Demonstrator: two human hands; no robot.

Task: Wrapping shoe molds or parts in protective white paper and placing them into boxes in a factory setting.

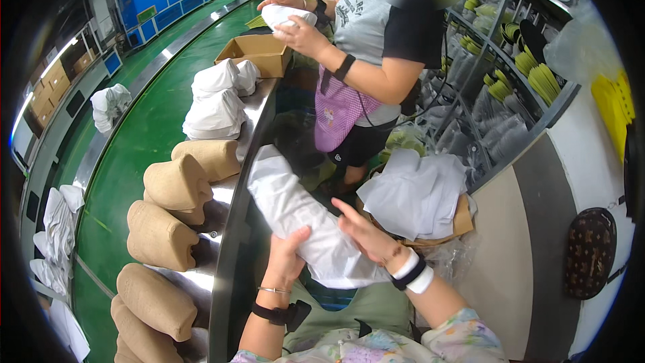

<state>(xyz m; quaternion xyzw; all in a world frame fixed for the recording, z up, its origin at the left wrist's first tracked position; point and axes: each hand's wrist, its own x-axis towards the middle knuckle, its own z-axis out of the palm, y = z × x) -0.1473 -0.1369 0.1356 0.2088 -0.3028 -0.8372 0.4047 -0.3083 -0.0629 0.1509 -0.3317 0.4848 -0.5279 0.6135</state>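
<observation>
A long white bundle (292, 208), wrapped in thin crinkled paper or cloth, is held aslant in front of my body. What is inside the wrapping is hidden. My left hand (287, 252) grips its lower left side, thumb on top and the other fingers mostly out of sight underneath. Against the right side of the bundle rests my right hand (366, 234), one finger stretched along it and the rest curving round its edge. To the left, several tan, rounded, shoe-like pieces (161, 234) lie in a row along the metal edge of a green conveyor.
White-wrapped bundles (213, 114) sit farther up the green belt (121, 181), before an open cardboard box (255, 50). Ahead, a co-worker (369, 40) handles another white bundle. White sheets (416, 191) are stacked at my right. Beyond stands a shelf rack (484, 94) holding green-and-grey pieces.
</observation>
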